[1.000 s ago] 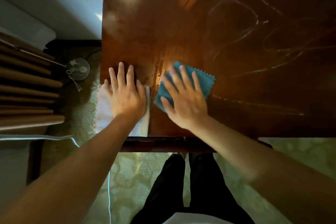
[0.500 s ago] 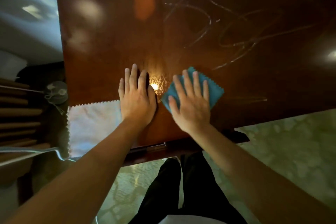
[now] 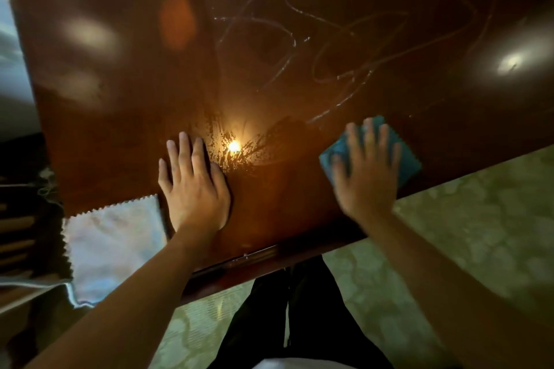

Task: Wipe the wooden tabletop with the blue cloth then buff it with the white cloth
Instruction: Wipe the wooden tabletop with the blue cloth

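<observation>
Looking down from head height, a dark, glossy wooden surface [image 3: 126, 75] is seen, with two bare forearms reaching onto it. The right hand [image 3: 367, 181] is laid flat on the blue cloth [image 3: 404, 159], near the front edge of the surface on the right; its fingers [image 3: 370, 141] are straight and slightly spread, pressing the cloth down rather than gripping it. The hand is blurred, so finer detail cannot be told. The left hand [image 3: 196, 189] is planted palm-down on bare wood, fingers straight and held close together, nothing being held. The white cloth [image 3: 111, 240] is lying just beside that hand at the front left corner, part of it apparently hanging past the edge. A streaky damp patch [image 3: 257, 141] glints between the hands, and looping pale scribble marks [image 3: 344, 48] are spread across the far half, judged to be untouched as yet.

Several slips may be expected. Because the blue cloth is only pressed, not gripped, it could be left behind or bunched up under a fast stroke, and so near the edge it could be swept off onto the floor [image 3: 467, 237]. The white cloth could be dragged off its corner if it is nudged by the left forearm. The far marks may be missed if reach falls short, and smears could be left if buffing is begun before the wiping is complete.
</observation>
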Motion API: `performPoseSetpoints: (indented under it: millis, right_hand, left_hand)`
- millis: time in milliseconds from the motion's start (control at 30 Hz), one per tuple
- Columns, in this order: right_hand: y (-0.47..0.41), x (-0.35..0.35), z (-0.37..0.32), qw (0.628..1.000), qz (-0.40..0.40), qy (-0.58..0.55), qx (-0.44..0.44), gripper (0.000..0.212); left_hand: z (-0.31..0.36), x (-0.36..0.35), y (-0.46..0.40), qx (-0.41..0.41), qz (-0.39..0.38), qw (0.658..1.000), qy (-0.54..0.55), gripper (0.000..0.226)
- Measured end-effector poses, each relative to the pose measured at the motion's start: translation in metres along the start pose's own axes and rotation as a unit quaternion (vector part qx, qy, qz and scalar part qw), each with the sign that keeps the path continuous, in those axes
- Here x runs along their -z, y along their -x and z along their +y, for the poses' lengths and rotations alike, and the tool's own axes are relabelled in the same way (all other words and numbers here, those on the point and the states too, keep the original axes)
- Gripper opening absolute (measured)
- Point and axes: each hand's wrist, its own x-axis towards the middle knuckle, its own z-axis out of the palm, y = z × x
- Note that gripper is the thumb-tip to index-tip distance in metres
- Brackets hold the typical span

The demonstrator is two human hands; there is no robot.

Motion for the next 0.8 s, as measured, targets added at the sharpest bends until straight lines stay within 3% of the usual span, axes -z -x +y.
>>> performPoseSetpoints:
  millis: [133,233,300,400,500,667,733,800]
  right_hand:
    - [0.061,-0.025,-0.101,0.989,-0.042,-0.029,0.142,0.063]
    - [0.055,-0.025,-0.092,0.972,-0.047,-0.033,0.226,0.061]
    - [0.021,-0.017,-0.055,0.983,-0.029,-0.024,0.179,0.062]
    - [-0.041,0.001,-0.014,0.999,-0.022,-0.001,0.037,0.066]
    - [-0.064,0.004,-0.038,1.000,0.009,0.007,0.010,0.068]
    - [-0.007,-0.020,-0.137,0.982,-0.033,0.004,0.185,0.064]
    - [0.002,-0.022,-0.134,0.964,-0.041,0.001,0.263,0.061]
    - [-0.019,-0.014,-0.102,0.960,-0.025,-0.012,0.278,0.060]
  left_hand:
    - [0.001,0.002,0.001,-0.005,0.012,1.000,0.014,0.059]
    - [0.001,0.002,0.001,-0.005,0.016,1.000,0.020,0.059]
    - [0.000,0.001,0.001,-0.006,0.021,1.000,0.020,0.059]
    - [-0.001,-0.002,0.002,-0.010,0.027,0.999,0.017,0.058]
    - [-0.003,-0.004,0.001,-0.016,0.032,0.999,0.011,0.058]
    - [-0.003,-0.003,0.001,-0.021,0.031,0.999,0.023,0.059]
    - [-0.003,-0.003,0.001,-0.023,0.034,0.999,0.030,0.058]
    - [-0.003,-0.003,0.002,-0.022,0.038,0.999,0.029,0.057]
